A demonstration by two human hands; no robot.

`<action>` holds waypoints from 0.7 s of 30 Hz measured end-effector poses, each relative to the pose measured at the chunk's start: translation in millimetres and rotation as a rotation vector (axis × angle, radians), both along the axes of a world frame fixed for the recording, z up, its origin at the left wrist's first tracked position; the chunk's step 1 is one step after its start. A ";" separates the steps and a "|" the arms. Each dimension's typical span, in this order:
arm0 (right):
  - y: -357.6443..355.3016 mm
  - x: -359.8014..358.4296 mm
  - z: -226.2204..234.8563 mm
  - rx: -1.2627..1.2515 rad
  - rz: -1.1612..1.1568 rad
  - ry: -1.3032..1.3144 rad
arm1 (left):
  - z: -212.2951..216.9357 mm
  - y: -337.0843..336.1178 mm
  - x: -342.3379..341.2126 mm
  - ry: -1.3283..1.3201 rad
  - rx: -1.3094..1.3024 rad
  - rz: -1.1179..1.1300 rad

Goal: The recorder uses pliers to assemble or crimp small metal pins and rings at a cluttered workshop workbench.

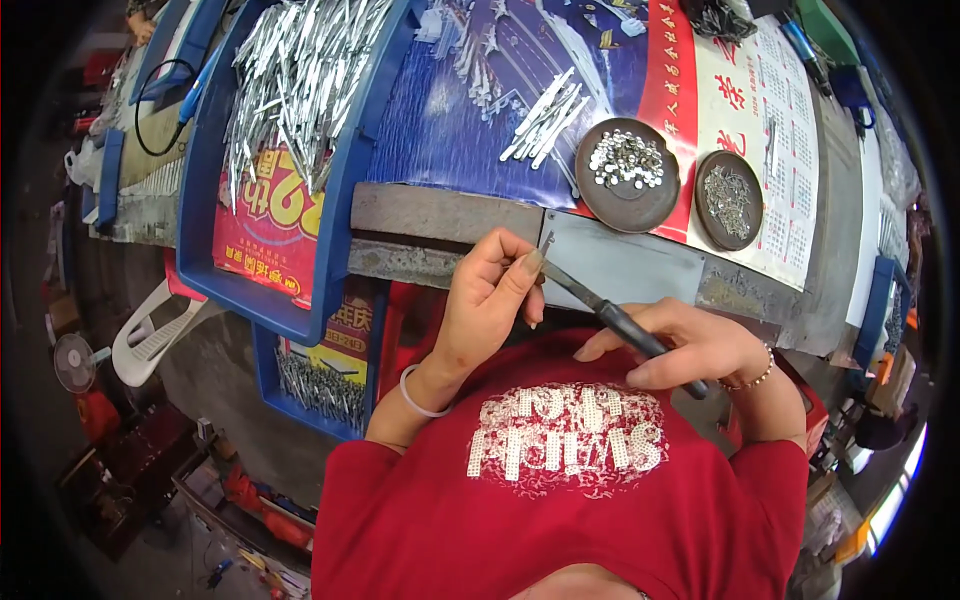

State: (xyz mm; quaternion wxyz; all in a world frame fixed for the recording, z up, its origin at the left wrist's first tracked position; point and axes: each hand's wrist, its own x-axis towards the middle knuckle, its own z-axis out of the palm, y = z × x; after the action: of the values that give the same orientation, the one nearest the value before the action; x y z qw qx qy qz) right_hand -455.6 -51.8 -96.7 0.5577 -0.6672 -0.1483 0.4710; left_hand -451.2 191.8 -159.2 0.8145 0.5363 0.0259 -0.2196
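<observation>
My left hand (pixel 490 298) is raised just in front of the bench edge, thumb and fingertips pinched together. A small, thin metal piece (pixel 548 241) pokes out above the pinch; most of it is hidden by the fingers. My right hand (pixel 690 345) is closed around the black handle of a slim hand tool (pixel 632 330). The tool's narrow metal end reaches up and left to my left fingertips; its exact kind is unclear. Beyond my hands, a brown dish (pixel 610 210) holds shiny round metal discs. Beside it, a smaller brown dish (pixel 728 240) contains many tiny metal pins.
A deep blue tray (pixel 338 240) at left bears a heap of silver metal strips (pixel 300 80). Several more strips (pixel 545 118) lie on the blue poster (pixel 420 130). Below, a second blue bin (pixel 268 375) contains small metal parts. A grey plate (pixel 630 262) lies at the bench edge.
</observation>
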 end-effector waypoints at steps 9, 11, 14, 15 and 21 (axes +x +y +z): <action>24.6 -19.1 26.0 -0.597 0.156 -0.642 | 1.8 4.5 -5.8 0.082 -0.065 0.059; 27.1 -23.7 23.1 -0.616 0.114 -0.760 | 2.5 5.1 -8.4 0.065 -0.066 0.021; 29.7 -26.4 22.8 -0.641 0.112 -0.804 | 2.9 6.3 -10.8 0.069 -0.071 0.016; 30.3 -27.5 22.4 -0.642 0.113 -0.805 | 3.6 7.1 -11.3 0.068 -0.072 0.017; 31.4 -32.3 22.1 -0.690 0.125 -0.877 | 6.6 10.2 -11.7 0.016 0.004 -0.079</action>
State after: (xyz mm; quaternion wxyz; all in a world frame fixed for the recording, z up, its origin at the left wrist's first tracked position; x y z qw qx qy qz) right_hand -487.9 -20.3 -74.7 0.1644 -0.9343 -0.2428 0.2027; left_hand -462.9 202.0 -152.6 0.8040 0.5368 0.0118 -0.2556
